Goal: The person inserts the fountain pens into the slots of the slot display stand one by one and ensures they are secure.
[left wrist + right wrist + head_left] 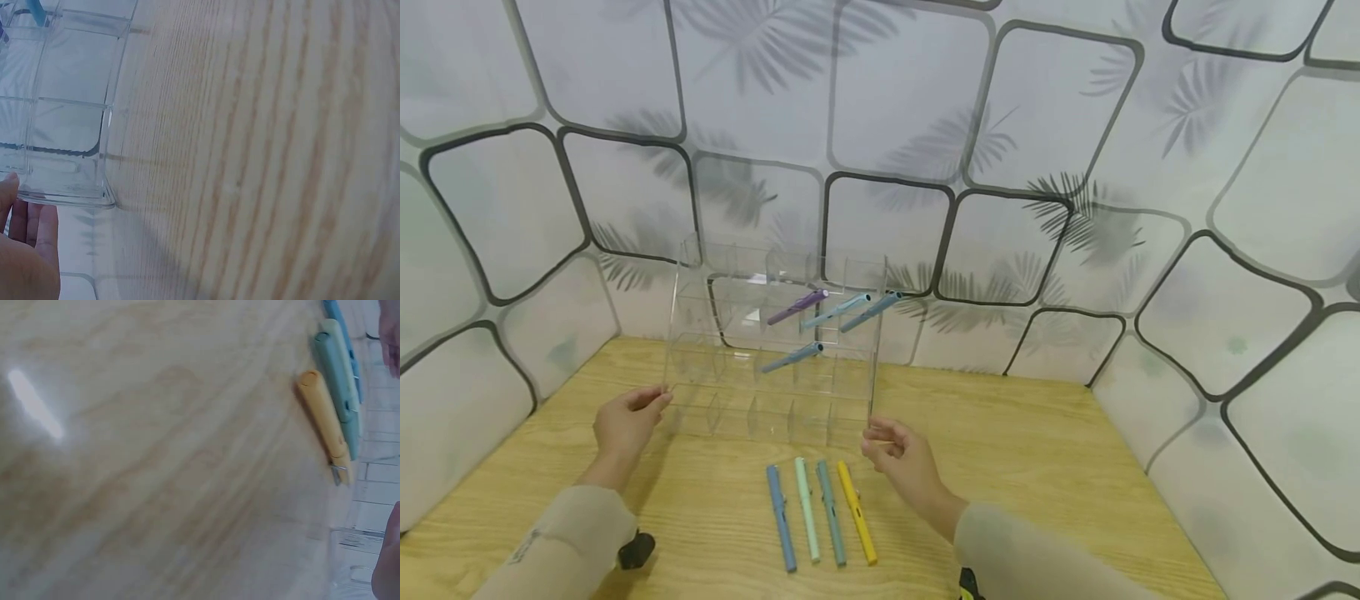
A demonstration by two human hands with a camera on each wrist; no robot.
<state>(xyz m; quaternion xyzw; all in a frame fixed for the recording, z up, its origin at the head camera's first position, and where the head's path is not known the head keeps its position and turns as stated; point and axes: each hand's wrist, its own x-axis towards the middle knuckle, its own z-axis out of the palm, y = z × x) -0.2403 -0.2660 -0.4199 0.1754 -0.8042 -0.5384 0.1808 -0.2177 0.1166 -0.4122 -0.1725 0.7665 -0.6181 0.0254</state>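
Observation:
A clear tiered pen rack (772,419) with small compartments stands upright on the table. My left hand (627,425) pinches its lower left side panel, the thumb and fingers on either side of the edge in the left wrist view. At the lower right corner, my right hand (910,467) grips the rack's edge with curled fingers; little of this hand shows in the right wrist view. Up in the rack lean a purple pen (797,307), a light blue pen (837,311) and a blue pen (871,312). One tier lower lies another blue pen (792,357).
Between my forearms, a blue pen (781,518), a mint pen (807,510), a teal pen (831,512) and a yellow pen (857,512) lie side by side on the wooden table (1022,467). A patterned wall covering (895,233) rises behind the rack and at both sides.

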